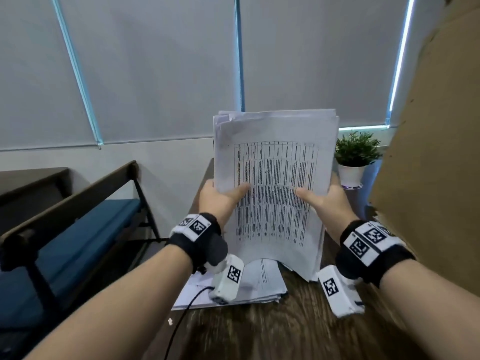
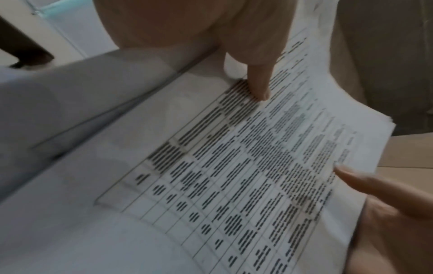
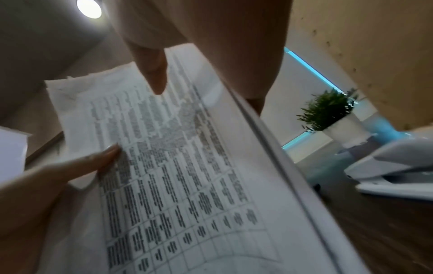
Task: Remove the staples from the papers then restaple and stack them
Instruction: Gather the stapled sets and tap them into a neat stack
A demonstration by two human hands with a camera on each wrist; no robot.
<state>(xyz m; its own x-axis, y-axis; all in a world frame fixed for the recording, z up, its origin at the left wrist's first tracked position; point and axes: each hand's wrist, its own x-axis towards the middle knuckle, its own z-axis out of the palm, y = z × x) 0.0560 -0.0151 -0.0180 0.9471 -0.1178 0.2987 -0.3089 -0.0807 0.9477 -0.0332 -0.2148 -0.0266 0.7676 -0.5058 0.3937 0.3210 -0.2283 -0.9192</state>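
Observation:
A thick sheaf of printed papers (image 1: 275, 178) with a table of text on its front page stands upright over the wooden table (image 1: 285, 331). My left hand (image 1: 220, 198) grips its left edge, thumb pressed on the front page. My right hand (image 1: 324, 201) grips the right edge the same way. In the left wrist view the sheaf (image 2: 234, 176) fills the frame. The right wrist view shows the page (image 3: 175, 176) tilted. A second pile of papers (image 1: 249, 287) lies flat on the table below the held sheaf. No staple is visible.
A white stapler-like object (image 3: 398, 166) lies on the table to the right. A potted plant (image 1: 355, 152) stands at the table's far right. A bench with a blue cushion (image 1: 78, 229) is on the left, and a brown panel (image 1: 428, 152) rises close on the right.

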